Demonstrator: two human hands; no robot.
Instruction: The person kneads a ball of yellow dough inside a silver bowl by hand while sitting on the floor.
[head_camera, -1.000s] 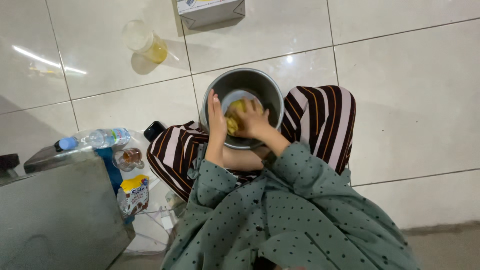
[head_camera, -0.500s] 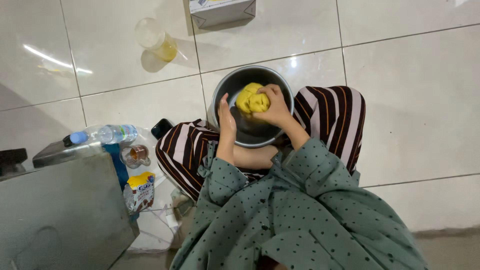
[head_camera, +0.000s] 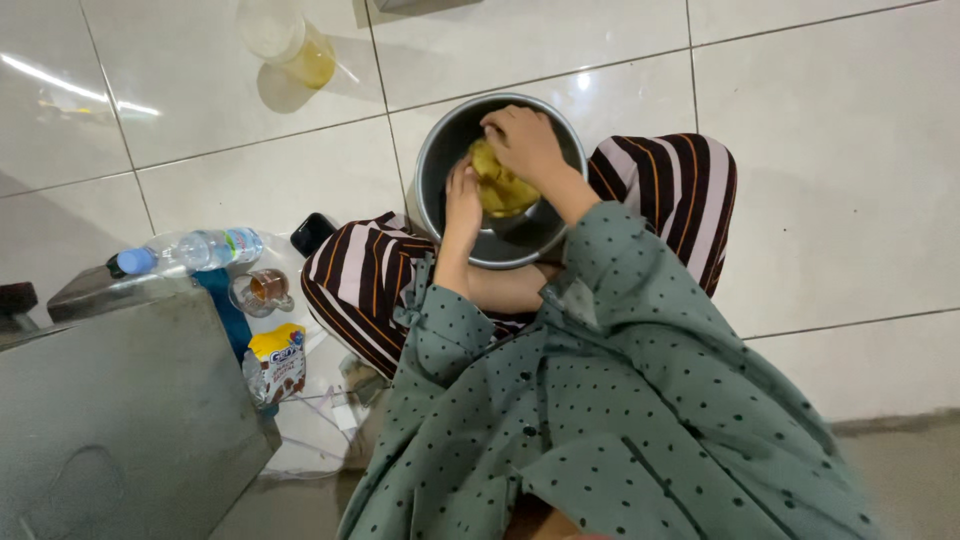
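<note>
White floor tiles carry our metal bowl (head_camera: 455, 150) between striped knees — our right hand (head_camera: 525, 140) presses down on the yellow dough (head_camera: 500, 190) inside (fingers curled over it), left hand (head_camera: 462, 200) flat against its side.

Right hand (head_camera: 525, 145) curled palm-down, left hand (head_camera: 462, 200) upright alongside.

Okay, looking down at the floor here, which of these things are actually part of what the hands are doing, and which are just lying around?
In use:
- yellow dough
- metal bowl holding it
- right hand pressing on the dough
- left hand at the dough's side

Lying about:
- water bottle
- jar of yellow liquid
- small glass cup
- snack packet
- black phone
</note>
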